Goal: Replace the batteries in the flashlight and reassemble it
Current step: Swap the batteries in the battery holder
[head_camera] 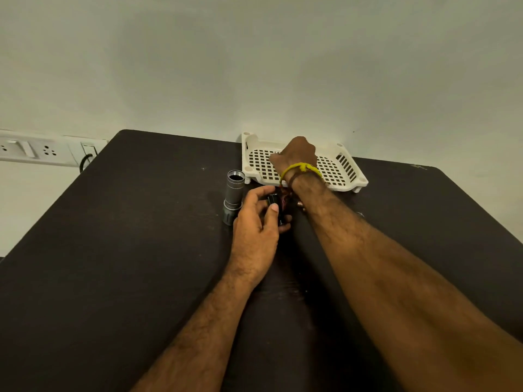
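As right hand (294, 154) enters basket (343, 183), flashlight (234, 193) beside

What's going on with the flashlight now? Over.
Left hand grips black battery holder. Right hand reaches into white basket, grip hidden. Flashlight body stands open, alone. Nothing blocking.

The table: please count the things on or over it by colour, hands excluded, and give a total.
Grey: 1, the open flashlight body
White: 1, the slotted tray
Black: 1, the small part held in the left hand
Total: 3
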